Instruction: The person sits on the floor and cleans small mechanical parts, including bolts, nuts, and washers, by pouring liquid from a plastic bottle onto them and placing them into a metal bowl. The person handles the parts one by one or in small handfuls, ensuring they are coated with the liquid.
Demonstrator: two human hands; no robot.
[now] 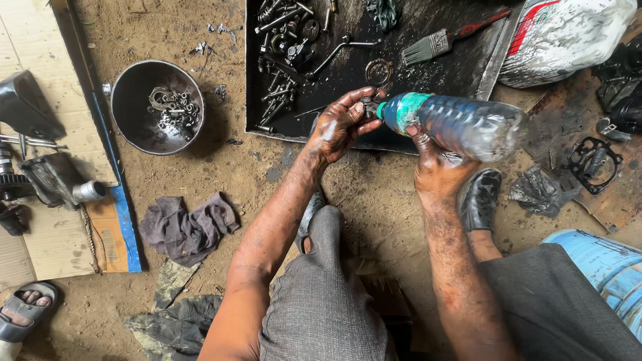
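Observation:
My right hand (435, 164) grips a clear plastic bottle (461, 124) of bluish liquid, held on its side with its neck pointing left. My left hand (341, 124), dark with grease, pinches a small dark metal part at the bottle's mouth, just over the near edge of a black metal tray (428, 77). The tray holds several bolts and a bent wrench (334, 53), a metal ring (379, 71) and a paintbrush (441, 40) with a red handle.
A round metal bowl (158, 107) with nuts and washers sits on the dirt at left. A grey rag (187, 227) lies near my knee. Engine parts rest on cardboard (40, 194) at far left; a gasket (592, 160) and white sack (568, 37) lie right. Another person's sandalled foot (27, 304) shows bottom left.

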